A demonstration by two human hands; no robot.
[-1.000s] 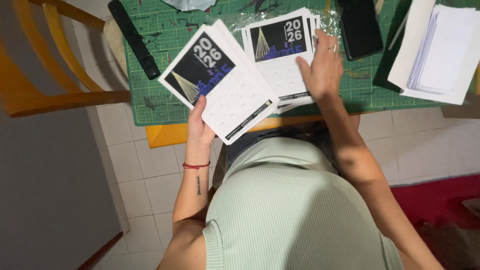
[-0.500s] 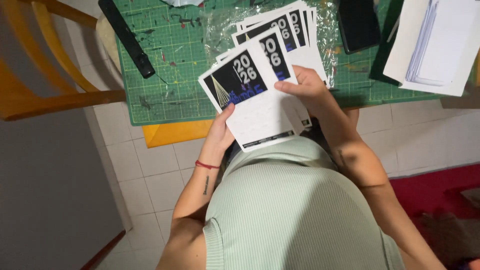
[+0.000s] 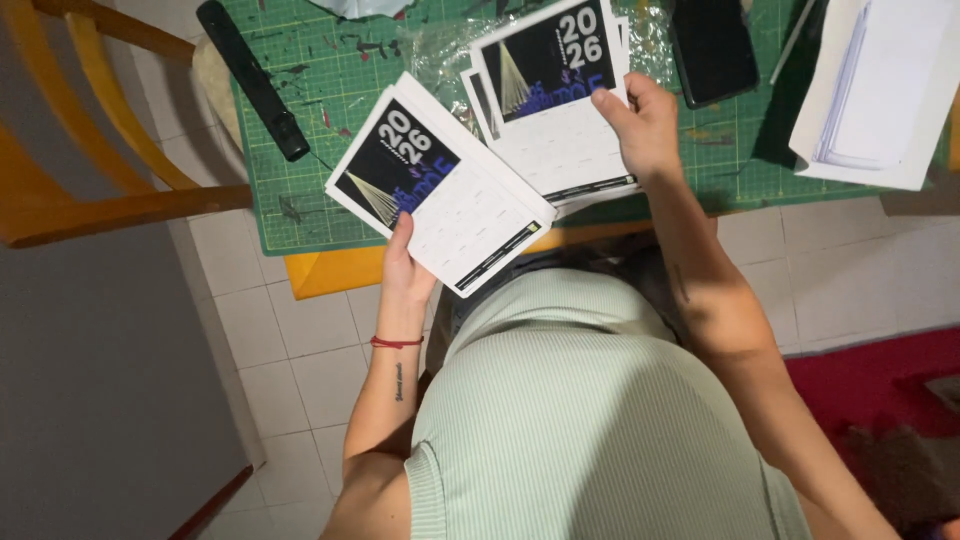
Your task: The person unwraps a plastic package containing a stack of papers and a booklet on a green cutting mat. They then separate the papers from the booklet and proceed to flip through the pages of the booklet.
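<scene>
Sorting calendar cards, one pulled off, a stack to go

Left hand (image 3: 405, 275) pinches a single calendar card (image 3: 440, 195) by its lower edge over the green cutting mat (image 3: 330, 130); right hand (image 3: 640, 125) grips the fanned stack of cards (image 3: 550, 110) just beside it. No containers visible, only white paper sheets (image 3: 880, 90) far right.

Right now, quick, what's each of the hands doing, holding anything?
Left hand: closed on a single printed card, held at its lower edge.
Right hand: closed on a stack of matching cards, thumb on the top one.
</scene>
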